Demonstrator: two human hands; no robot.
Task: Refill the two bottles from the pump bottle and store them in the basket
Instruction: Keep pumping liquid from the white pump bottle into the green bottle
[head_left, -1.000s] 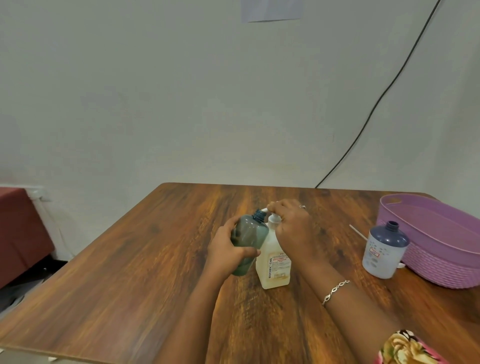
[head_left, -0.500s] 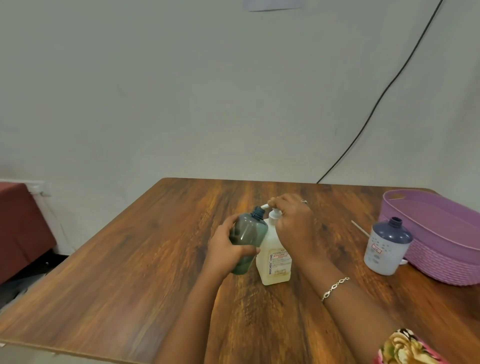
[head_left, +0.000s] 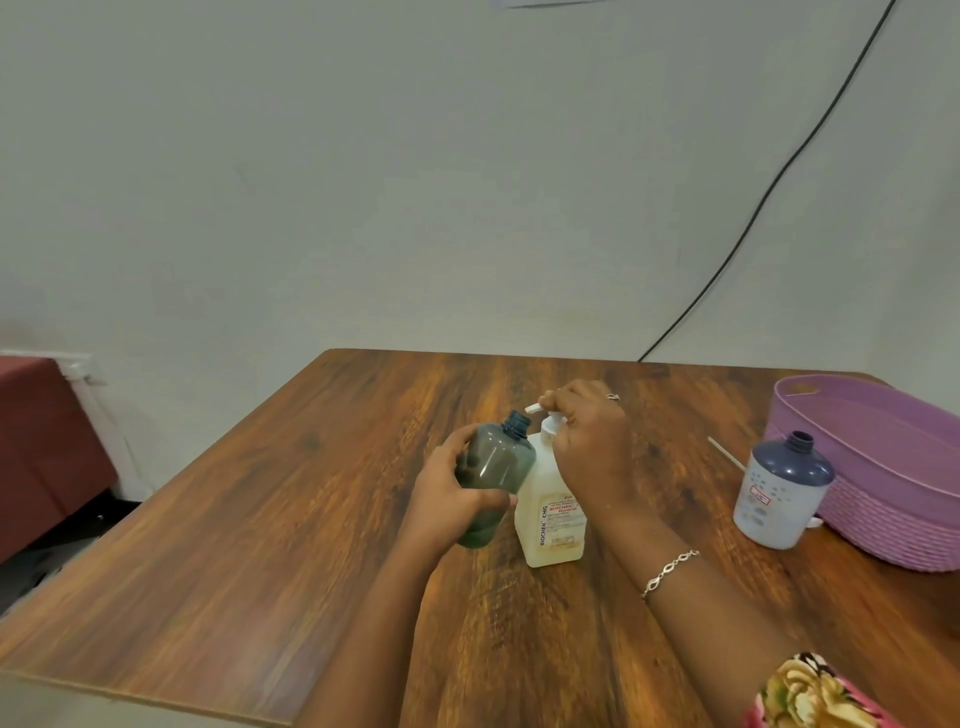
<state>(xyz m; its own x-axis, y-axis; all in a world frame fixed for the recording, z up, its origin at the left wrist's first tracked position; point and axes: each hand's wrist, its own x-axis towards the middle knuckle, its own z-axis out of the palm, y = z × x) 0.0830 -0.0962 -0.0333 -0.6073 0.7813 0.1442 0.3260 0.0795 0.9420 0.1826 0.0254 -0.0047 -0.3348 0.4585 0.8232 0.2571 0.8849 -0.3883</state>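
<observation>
While the green bottle (head_left: 498, 462) is held tilted with its open neck towards the pump, its lower part is wrapped by the left grip (head_left: 447, 493), whose fingers are curled round it. Whether its base touches the surface (head_left: 260, 519) cannot be told. The pump bottle (head_left: 550, 519) stands upright on the surface, just beside the green bottle and touching it. Its pump head is almost wholly covered by the right grip (head_left: 592, 447), which is closed over it with curled fingers. Only the white nozzle tip (head_left: 532, 408) shows, just above and beside the green bottle's neck. No flow can be made out there, and the label is read only in part.

Well apart to the right, an uncapped blue-and-white bottle (head_left: 779, 488) stands on the surface against the purple basket (head_left: 883, 519), which is cut off by the frame edge. A small white piece (head_left: 813, 521) is half hidden behind that bottle. A thin white stick (head_left: 724, 453) lies beside it, its near end hidden. A bracelet (head_left: 670, 566) is worn on the right wrist, and a floral sleeve (head_left: 810, 691) is cut off at the bottom.
</observation>
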